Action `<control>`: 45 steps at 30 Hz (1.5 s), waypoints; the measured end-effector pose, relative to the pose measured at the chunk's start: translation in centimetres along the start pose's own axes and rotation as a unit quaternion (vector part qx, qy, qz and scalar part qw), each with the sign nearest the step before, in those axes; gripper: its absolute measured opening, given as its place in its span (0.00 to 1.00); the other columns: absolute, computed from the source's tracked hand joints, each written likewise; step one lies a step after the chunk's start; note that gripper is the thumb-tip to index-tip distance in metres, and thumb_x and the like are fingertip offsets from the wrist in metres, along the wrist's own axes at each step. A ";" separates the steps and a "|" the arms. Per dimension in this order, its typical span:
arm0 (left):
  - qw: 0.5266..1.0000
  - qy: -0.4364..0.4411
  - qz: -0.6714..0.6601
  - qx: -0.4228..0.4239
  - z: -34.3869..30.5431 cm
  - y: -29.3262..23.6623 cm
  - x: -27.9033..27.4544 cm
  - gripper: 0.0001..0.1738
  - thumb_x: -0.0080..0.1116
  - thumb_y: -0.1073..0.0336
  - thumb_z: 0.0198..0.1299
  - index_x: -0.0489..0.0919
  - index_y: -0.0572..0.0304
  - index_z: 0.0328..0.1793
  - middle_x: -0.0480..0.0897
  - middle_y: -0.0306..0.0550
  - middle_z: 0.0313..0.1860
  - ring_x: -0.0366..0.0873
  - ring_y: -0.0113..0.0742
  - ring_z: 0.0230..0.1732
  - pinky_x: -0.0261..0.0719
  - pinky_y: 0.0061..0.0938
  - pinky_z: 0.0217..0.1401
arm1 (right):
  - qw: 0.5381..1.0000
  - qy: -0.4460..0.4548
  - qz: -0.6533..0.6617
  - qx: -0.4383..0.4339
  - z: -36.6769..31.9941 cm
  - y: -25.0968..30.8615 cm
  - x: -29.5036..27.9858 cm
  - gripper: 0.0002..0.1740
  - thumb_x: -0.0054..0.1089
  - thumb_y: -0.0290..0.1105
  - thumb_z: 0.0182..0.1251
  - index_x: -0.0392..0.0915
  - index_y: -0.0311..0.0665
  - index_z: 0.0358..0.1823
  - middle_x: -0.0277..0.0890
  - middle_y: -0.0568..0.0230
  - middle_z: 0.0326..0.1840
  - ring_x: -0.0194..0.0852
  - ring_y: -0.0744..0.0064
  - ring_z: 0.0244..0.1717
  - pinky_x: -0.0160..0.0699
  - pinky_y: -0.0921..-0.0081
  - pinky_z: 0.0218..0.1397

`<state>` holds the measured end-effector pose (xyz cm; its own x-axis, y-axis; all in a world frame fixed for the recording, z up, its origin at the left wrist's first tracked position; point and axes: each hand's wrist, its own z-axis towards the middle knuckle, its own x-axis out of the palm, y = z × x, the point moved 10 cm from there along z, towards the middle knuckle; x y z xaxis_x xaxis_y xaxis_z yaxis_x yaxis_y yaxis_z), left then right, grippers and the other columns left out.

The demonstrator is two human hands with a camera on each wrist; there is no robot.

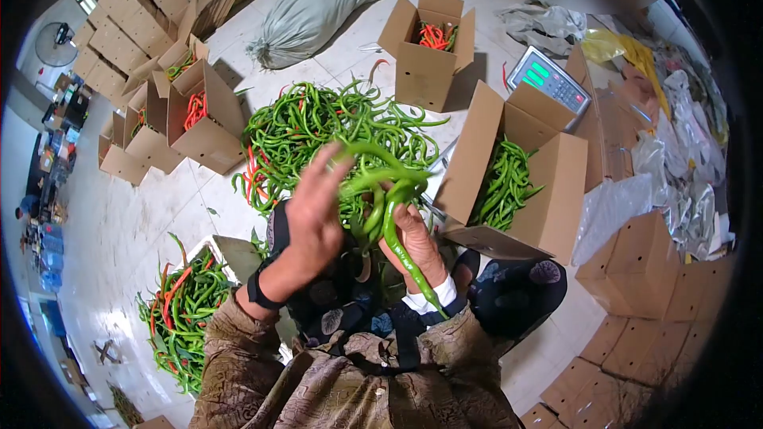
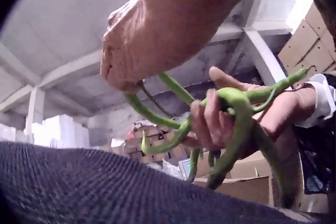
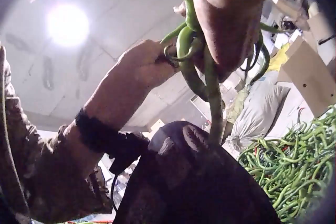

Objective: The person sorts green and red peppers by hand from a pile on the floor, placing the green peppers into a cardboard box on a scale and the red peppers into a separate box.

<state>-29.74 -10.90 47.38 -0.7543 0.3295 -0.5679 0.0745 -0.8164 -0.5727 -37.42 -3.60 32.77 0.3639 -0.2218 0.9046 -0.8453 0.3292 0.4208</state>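
Above lap (image 1: 332, 322), blurred left hand (image 1: 315, 214); peppers (image 1: 393, 226) part-cover right hand (image 1: 421, 248).

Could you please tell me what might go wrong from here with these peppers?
Several long green peppers splay beyond the right grip, so one might slip out. Red peppers lie at the edge of the green pile, so a red one could stray into the open box holding green ones.

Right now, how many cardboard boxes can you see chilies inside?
5: the right-hand box beside the digital scale, the far box beyond the chili pile; on the left, the near box, the one behind and the one beside it. More may be hidden.
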 end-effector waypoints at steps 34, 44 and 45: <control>0.802 0.191 -0.455 -0.337 -3.5 -3.4 7.1 0.13 0.63 0.68 0.63 0.78 0.65 0.51 0.82 0.39 0.43 0.78 0.25 0.44 0.76 0.22 0.50 | 0.989 0.083 -0.052 -0.113 -3.5 13.1 5.5 0.43 0.67 0.36 0.42 0.64 0.29 0.63 0.67 0.68 0.30 0.69 0.73 0.31 0.67 0.65 0.51; 0.793 0.161 -0.482 -0.336 -4.8 -1.6 9.5 0.14 0.63 0.69 0.62 0.76 0.64 0.51 0.75 0.34 0.35 0.72 0.22 0.37 0.70 0.18 0.43 | 0.954 0.059 -0.295 -0.008 -5.5 12.2 5.9 0.41 0.67 0.27 0.43 0.63 0.25 0.62 0.79 0.55 0.45 0.78 0.64 0.47 0.74 0.69 0.55; 0.803 0.169 -0.462 -0.335 -5.1 -1.3 9.5 0.16 0.62 0.67 0.63 0.76 0.65 0.54 0.78 0.37 0.37 0.75 0.24 0.40 0.73 0.20 0.46 | 0.950 0.057 -0.307 -0.007 -5.8 12.3 6.3 0.39 0.67 0.26 0.45 0.63 0.26 0.63 0.79 0.55 0.45 0.78 0.64 0.48 0.74 0.69 0.57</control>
<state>-33.70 -4.28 39.73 -0.4766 0.8512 0.2200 0.0040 0.2523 -0.9676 -43.27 4.39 44.02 0.8277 -0.2759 0.4886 -0.4542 0.1819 0.8721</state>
